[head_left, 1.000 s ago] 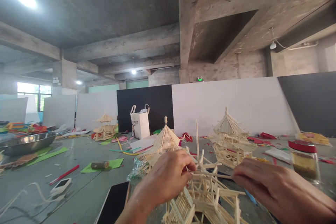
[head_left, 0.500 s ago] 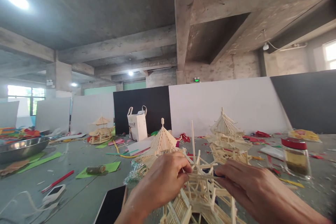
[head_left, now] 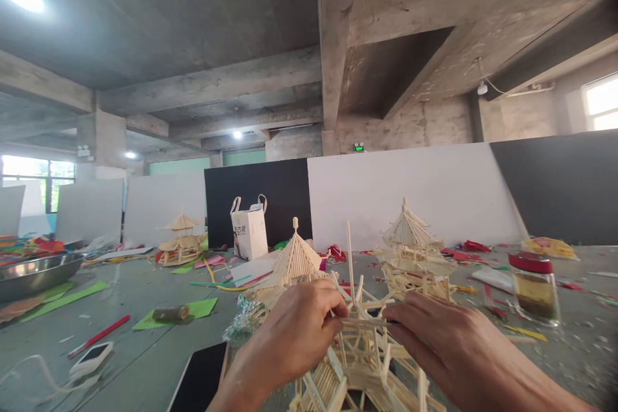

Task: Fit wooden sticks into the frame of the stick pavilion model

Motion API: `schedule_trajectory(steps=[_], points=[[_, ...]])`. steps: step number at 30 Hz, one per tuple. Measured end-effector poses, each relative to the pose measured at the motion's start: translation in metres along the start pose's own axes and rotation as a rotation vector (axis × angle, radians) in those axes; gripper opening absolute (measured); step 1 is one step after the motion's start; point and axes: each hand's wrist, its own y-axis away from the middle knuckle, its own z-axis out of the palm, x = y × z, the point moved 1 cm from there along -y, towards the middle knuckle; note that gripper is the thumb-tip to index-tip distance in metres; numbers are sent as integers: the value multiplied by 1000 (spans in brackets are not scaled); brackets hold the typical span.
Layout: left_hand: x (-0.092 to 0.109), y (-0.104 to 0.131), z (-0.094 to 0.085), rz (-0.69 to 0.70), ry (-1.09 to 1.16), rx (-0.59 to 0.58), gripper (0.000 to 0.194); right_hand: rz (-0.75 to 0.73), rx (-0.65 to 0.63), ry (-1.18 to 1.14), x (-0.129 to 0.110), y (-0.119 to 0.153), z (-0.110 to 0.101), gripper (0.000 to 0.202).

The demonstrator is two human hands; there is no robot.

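Our left hand [head_left: 294,328] and right hand [head_left: 441,341] pinch the two ends of a thin wooden stick [head_left: 365,321], fingertips pressed together, its long axis level between them. It lies atop the unfinished stick pavilion [head_left: 360,367] just below our fingers. Beyond them stand two finished pavilion models [head_left: 295,264].

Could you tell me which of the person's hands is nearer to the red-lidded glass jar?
The right hand: it is just left of the jar. The left hand is farther left, beyond the stick model.
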Motion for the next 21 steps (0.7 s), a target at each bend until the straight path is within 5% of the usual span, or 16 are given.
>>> schedule_trajectory(steps=[21], points=[[1, 1, 0, 29, -12, 1, 17, 0, 42, -75, 0, -3, 3, 34]])
